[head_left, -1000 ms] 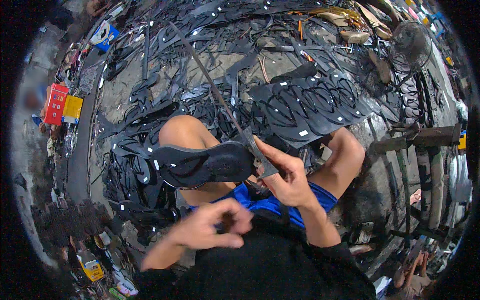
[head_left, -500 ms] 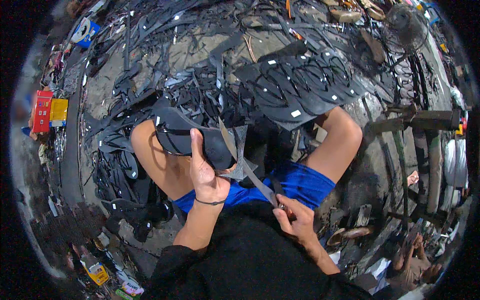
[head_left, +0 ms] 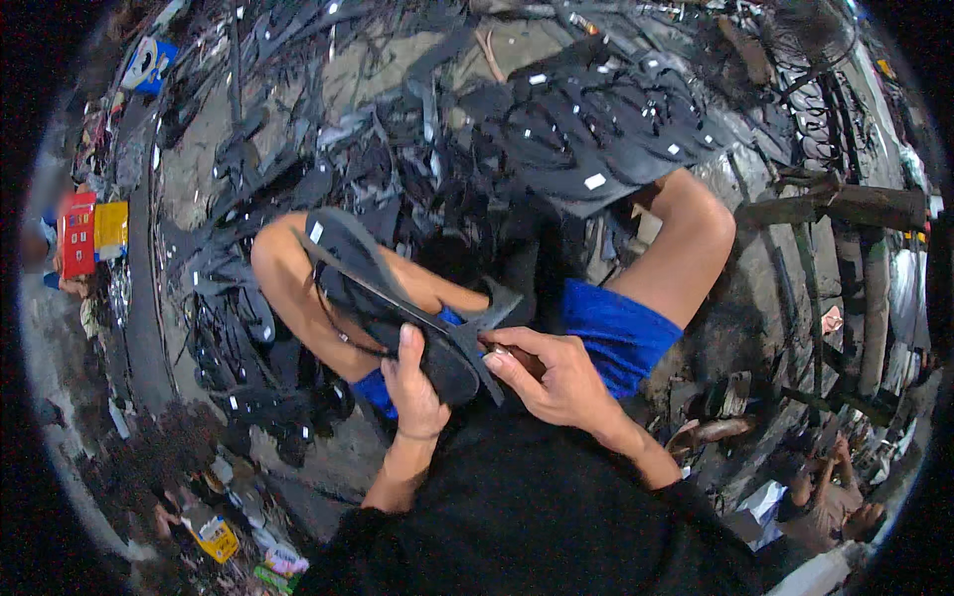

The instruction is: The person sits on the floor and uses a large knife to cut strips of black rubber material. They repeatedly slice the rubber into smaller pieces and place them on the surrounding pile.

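Observation:
A black flip-flop (head_left: 350, 273) with a small white sticker lies slanted over my lap, its far end by my left knee. My left hand (head_left: 417, 394) grips its near end, thumb pressed on the sole. At the right edge of that end, my right hand (head_left: 556, 377) is closed round a knife (head_left: 529, 360), whose handle shows only in part. The blade is mostly hidden beside the sole. A dark rubber strip (head_left: 499, 308) sticks out from the sole's edge, just beyond my right fingers.
Several black flip-flops (head_left: 606, 169) lie in a row on a dark sheet past my right knee. Rubber offcuts (head_left: 368, 164) litter the ground ahead. Wooden beams (head_left: 845, 207) stand at the right. Another person (head_left: 830, 497) is at lower right, a red box (head_left: 78, 233) at left.
My right hand and the knife have moved up and left against the flip-flop's edge. My left hand has shifted down to its near end, and the flip-flop is tilted differently. A rubber strip now stands off its edge.

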Demonstrator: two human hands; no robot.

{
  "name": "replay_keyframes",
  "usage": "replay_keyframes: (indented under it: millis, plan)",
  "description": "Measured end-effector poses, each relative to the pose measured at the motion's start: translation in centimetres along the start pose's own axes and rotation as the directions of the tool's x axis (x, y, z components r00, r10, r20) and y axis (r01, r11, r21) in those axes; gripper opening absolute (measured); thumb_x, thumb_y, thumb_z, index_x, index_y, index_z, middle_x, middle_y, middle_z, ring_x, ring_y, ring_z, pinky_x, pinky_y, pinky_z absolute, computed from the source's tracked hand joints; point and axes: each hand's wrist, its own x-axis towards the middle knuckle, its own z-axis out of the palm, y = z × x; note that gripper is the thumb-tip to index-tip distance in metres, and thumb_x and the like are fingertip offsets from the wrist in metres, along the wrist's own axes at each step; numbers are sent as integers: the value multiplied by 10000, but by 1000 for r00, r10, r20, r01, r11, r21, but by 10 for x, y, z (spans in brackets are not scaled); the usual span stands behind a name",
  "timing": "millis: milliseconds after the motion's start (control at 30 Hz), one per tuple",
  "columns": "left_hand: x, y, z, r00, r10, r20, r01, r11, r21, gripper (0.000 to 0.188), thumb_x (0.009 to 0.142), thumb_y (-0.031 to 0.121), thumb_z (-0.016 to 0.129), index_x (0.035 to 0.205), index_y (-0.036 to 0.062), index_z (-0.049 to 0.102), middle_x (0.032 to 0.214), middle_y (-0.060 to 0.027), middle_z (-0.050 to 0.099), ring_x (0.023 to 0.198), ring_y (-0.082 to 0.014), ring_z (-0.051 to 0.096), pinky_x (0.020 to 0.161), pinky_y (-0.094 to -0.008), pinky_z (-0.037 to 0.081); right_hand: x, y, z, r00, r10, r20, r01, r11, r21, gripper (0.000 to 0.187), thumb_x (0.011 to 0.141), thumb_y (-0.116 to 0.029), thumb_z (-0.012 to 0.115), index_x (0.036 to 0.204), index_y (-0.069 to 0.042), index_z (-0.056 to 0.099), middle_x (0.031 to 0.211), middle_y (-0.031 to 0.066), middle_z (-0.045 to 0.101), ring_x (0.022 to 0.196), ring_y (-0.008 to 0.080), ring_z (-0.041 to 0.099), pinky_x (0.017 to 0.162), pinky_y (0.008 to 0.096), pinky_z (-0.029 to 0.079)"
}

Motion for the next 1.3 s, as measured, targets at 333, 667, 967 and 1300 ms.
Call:
replay_keyframes:
  millis: [333, 667, 967, 1300]
  plan:
    - [99, -9, 93, 951, -40, 306, 164, 905, -392, 274, 967, 303, 619, 1188, 151, 564, 1171, -54, 606, 1078, -214, 592, 903, -415, 525, -10, 37, -36, 847, 248, -470, 59, 836, 546, 362, 978, -106, 599, 1317, -12, 514, 1053, 103, 701, 716, 77, 602, 588, 229, 508]
    - [119, -28, 170, 766, -472, 436, 558, 825, -86, 175, 938, 181, 667, 1033, 34, 654, 1010, -99, 705, 966, -227, 691, 781, -359, 630, -21, 39, -47, 879, 265, -397, -88, 908, 410, 423, 996, -150, 569, 1379, -23, 443, 996, 149, 694, 738, 170, 650, 640, 315, 537]
    - [148, 6, 143, 892, -363, 270, 340, 932, 130, 179, 967, 226, 655, 1057, 72, 673, 973, -54, 714, 829, -148, 702, 636, -267, 598, 16, 48, -40, 926, 136, -352, -181, 979, -96, 342, 992, -244, 561, 1241, -37, 449, 947, 275, 671, 868, 484, 654, 724, 541, 522]
    - [139, -27, 117, 862, -398, 315, 415, 910, 14, 155, 961, 185, 654, 1078, 87, 676, 1046, -19, 708, 901, -132, 693, 687, -260, 610, 61, 59, -66, 967, 147, -210, -202, 942, -270, 309, 974, -242, 590, 1049, 3, 418, 762, 273, 657, 745, 496, 644, 622, 572, 512]
